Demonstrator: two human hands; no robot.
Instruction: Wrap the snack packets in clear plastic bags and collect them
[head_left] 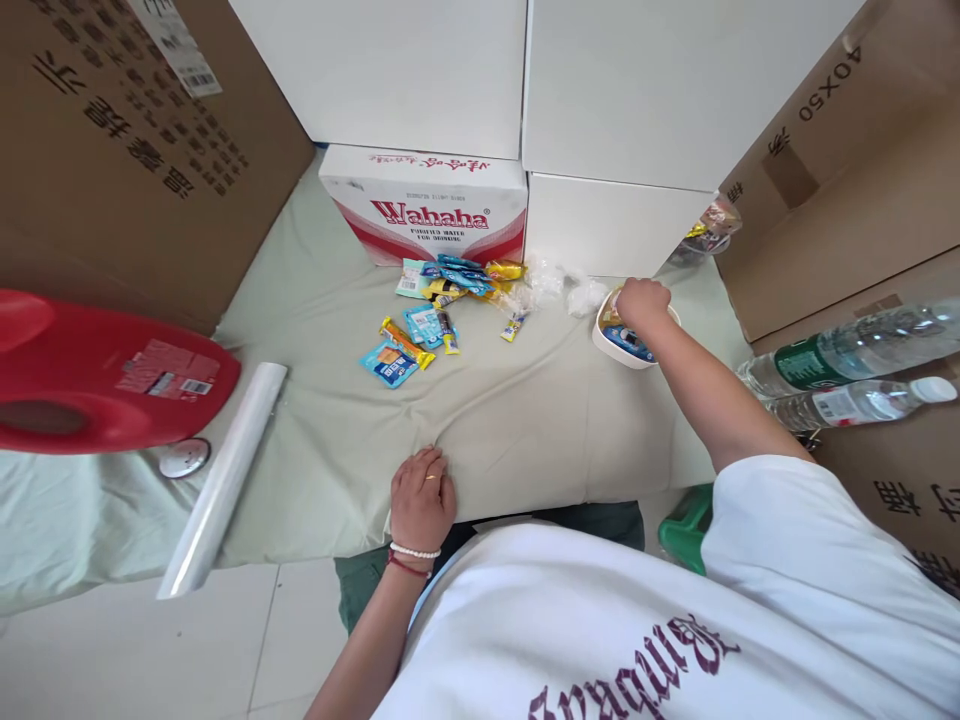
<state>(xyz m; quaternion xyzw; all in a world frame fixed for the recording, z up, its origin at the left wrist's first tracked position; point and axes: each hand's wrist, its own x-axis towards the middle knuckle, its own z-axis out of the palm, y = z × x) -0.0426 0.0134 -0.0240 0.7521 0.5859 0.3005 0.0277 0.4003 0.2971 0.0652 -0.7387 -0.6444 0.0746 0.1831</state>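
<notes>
My right hand (641, 300) reaches far forward and sits closed over a white bowl (611, 345) that holds snack packets. What its fingers grip is hidden. My left hand (422, 497) rests on the pale green cloth (525, 410) near its front edge, fingers curled under and holding nothing that I can see. A scatter of blue and yellow snack packets (435, 315) lies on the cloth in front of a Wahaha carton (427, 205).
A red jug (105, 370) lies on its side at left beside a roll of clear film (225, 470) and a small round cap (184, 457). White boxes (637, 90) stand behind. Cardboard cartons (112, 140) flank both sides. Two water bottles (847, 375) lie at right. Crumpled clear wrappers (562, 285) sit near the bowl.
</notes>
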